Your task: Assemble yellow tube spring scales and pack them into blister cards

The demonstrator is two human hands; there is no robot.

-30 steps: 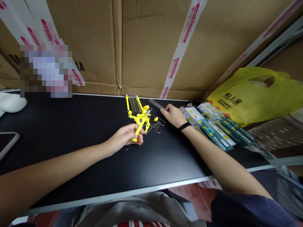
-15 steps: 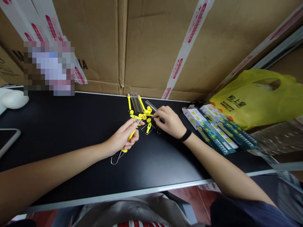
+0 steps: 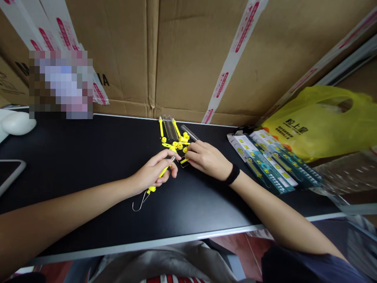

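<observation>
My left hand [image 3: 154, 169] is closed around a yellow spring scale rod [image 3: 163, 173]. A silvery spring end [image 3: 173, 158] sticks out past the thumb, and a bent wire hook [image 3: 138, 205] hangs below the palm. My right hand [image 3: 207, 159] is bent over the pile, its fingers closed on a small yellow hook piece [image 3: 184, 161] that they partly cover. Loose yellow rings and caps [image 3: 184, 137] lie just beyond the fingertips. Behind them are clear plastic tubes [image 3: 170, 129] and two more yellow rods [image 3: 161, 127]. Another clear tube [image 3: 188, 132] extends behind my right hand.
Printed spring scale packs [image 3: 265, 161] lie on the black table [image 3: 97, 165] at right, beside a yellow plastic bag [image 3: 318, 122]. A large cardboard box [image 3: 188, 59] stands along the back edge. At far left are a white rounded object [image 3: 19, 123] and a phone-like device [image 3: 10, 175].
My right hand has moved slightly left and toward me, onto the yellow hook piece. The rod in my left hand has tilted, its hook swinging lower and to the left.
</observation>
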